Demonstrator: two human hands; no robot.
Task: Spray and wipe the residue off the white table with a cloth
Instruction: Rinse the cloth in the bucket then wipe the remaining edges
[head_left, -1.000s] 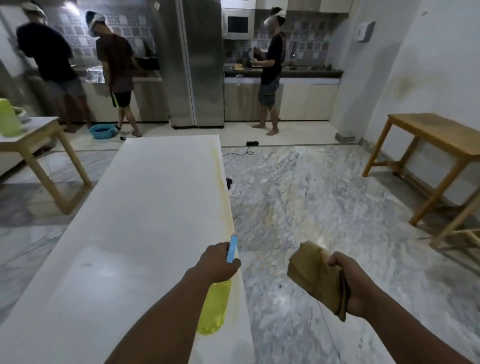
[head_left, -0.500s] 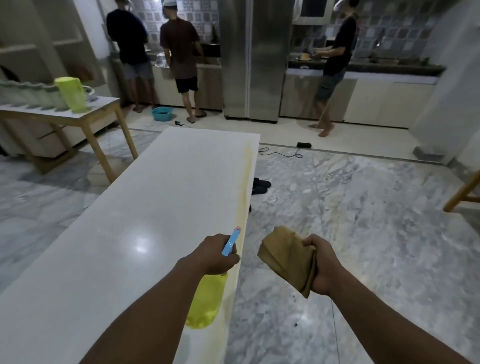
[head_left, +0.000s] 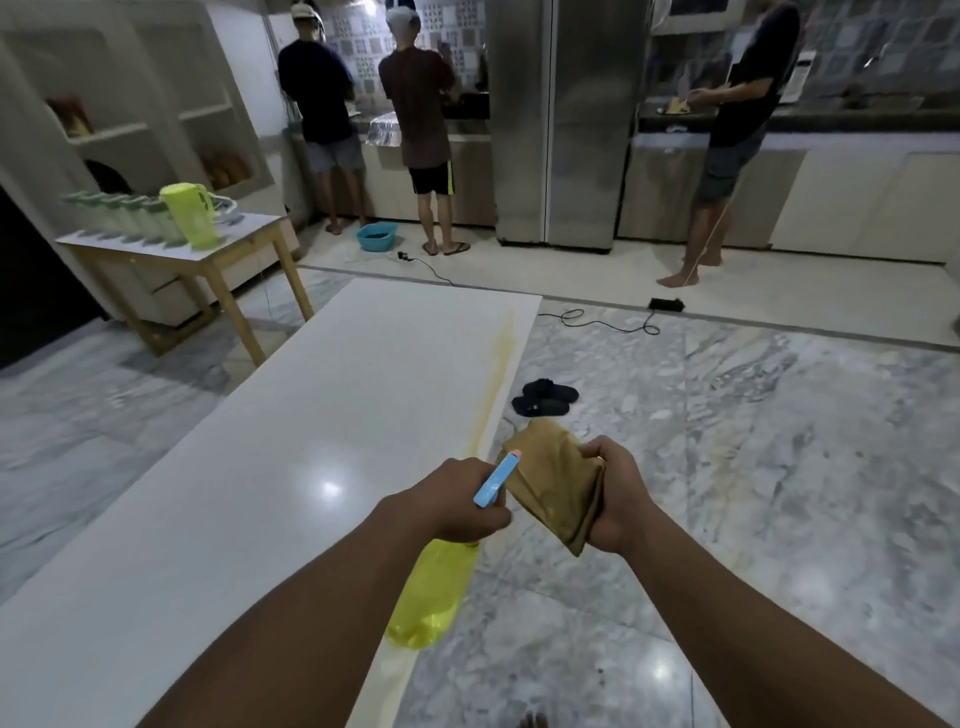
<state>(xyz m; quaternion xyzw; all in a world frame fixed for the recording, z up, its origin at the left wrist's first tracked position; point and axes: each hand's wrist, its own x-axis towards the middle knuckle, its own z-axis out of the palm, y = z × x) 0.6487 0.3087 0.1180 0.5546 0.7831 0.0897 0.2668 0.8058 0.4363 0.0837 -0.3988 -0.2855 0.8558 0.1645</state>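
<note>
One view only: head-worn, wide-angle, straight lines bowed near the edges. It faces forward and tilts down, from above the near end of the white worktop (head_left: 260, 467). Both forearms enter at 6 o'clock. The left hand (head_left: 457, 499) and right hand (head_left: 618, 499) sit close to the lens, just below centre. The worktop runs from 7 o'clock toward 12. The floor (head_left: 779, 493) fills 3 to 5 o'clock. The fridge (head_left: 566, 130) stands far off at 12.
</note>
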